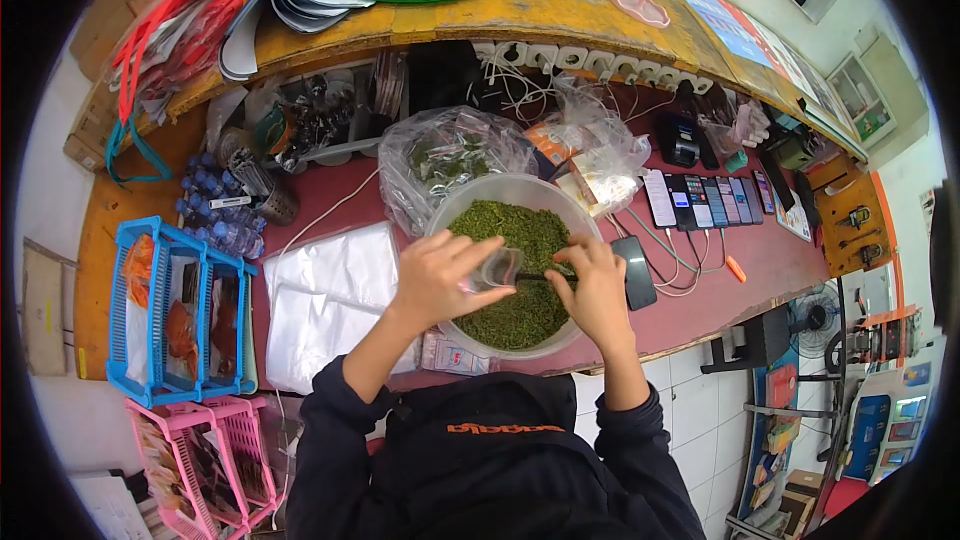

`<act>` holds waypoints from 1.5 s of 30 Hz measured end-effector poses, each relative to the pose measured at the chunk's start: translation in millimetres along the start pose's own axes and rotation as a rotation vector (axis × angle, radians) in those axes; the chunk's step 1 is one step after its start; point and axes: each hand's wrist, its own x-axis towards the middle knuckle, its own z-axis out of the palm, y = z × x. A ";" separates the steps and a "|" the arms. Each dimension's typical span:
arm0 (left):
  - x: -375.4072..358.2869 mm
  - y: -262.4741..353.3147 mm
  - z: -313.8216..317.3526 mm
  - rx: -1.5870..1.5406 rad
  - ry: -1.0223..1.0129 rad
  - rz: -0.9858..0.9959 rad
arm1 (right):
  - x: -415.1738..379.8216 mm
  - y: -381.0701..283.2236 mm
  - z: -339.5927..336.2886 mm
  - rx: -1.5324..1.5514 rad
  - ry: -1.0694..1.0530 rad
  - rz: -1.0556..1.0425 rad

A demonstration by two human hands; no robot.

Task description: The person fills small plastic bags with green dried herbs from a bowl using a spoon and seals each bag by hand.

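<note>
Counter: a maroon top (300, 202) below a yellow wooden shelf (440, 15), the tiled floor beyond its front edge.
Left hand (440, 275): thumb and fingers clamped around a small clear pouch (497, 269), its mouth toward the right hand.
Right hand (595, 285): fingertips closed on a dark utensil (537, 277), its far end at the pouch.
Hard to make out: the utensil's tip and the pouch's contents.
Tub (447, 332): white, round, near the counter's front edge; it holds green shredded leaf (515, 325), partly hidden by both hands.
Left of tub: white plastic sheets (325, 325); blue baskets (180, 315) at the counter's left end.
Behind tub: a large clear bag (405, 155), touching or nearly so, crowding the back side.
Right of tub: a dark flat device (636, 273) close by; a row of phones (705, 202) toward the back right, cables (690, 275) between.
Cut off: the pink basket (205, 460), at the lower left.
</note>
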 end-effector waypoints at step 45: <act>-63.4 14.2 44.0 -0.722 0.426 -0.338 | 33.1 5.3 -11.2 -0.524 -0.628 -0.132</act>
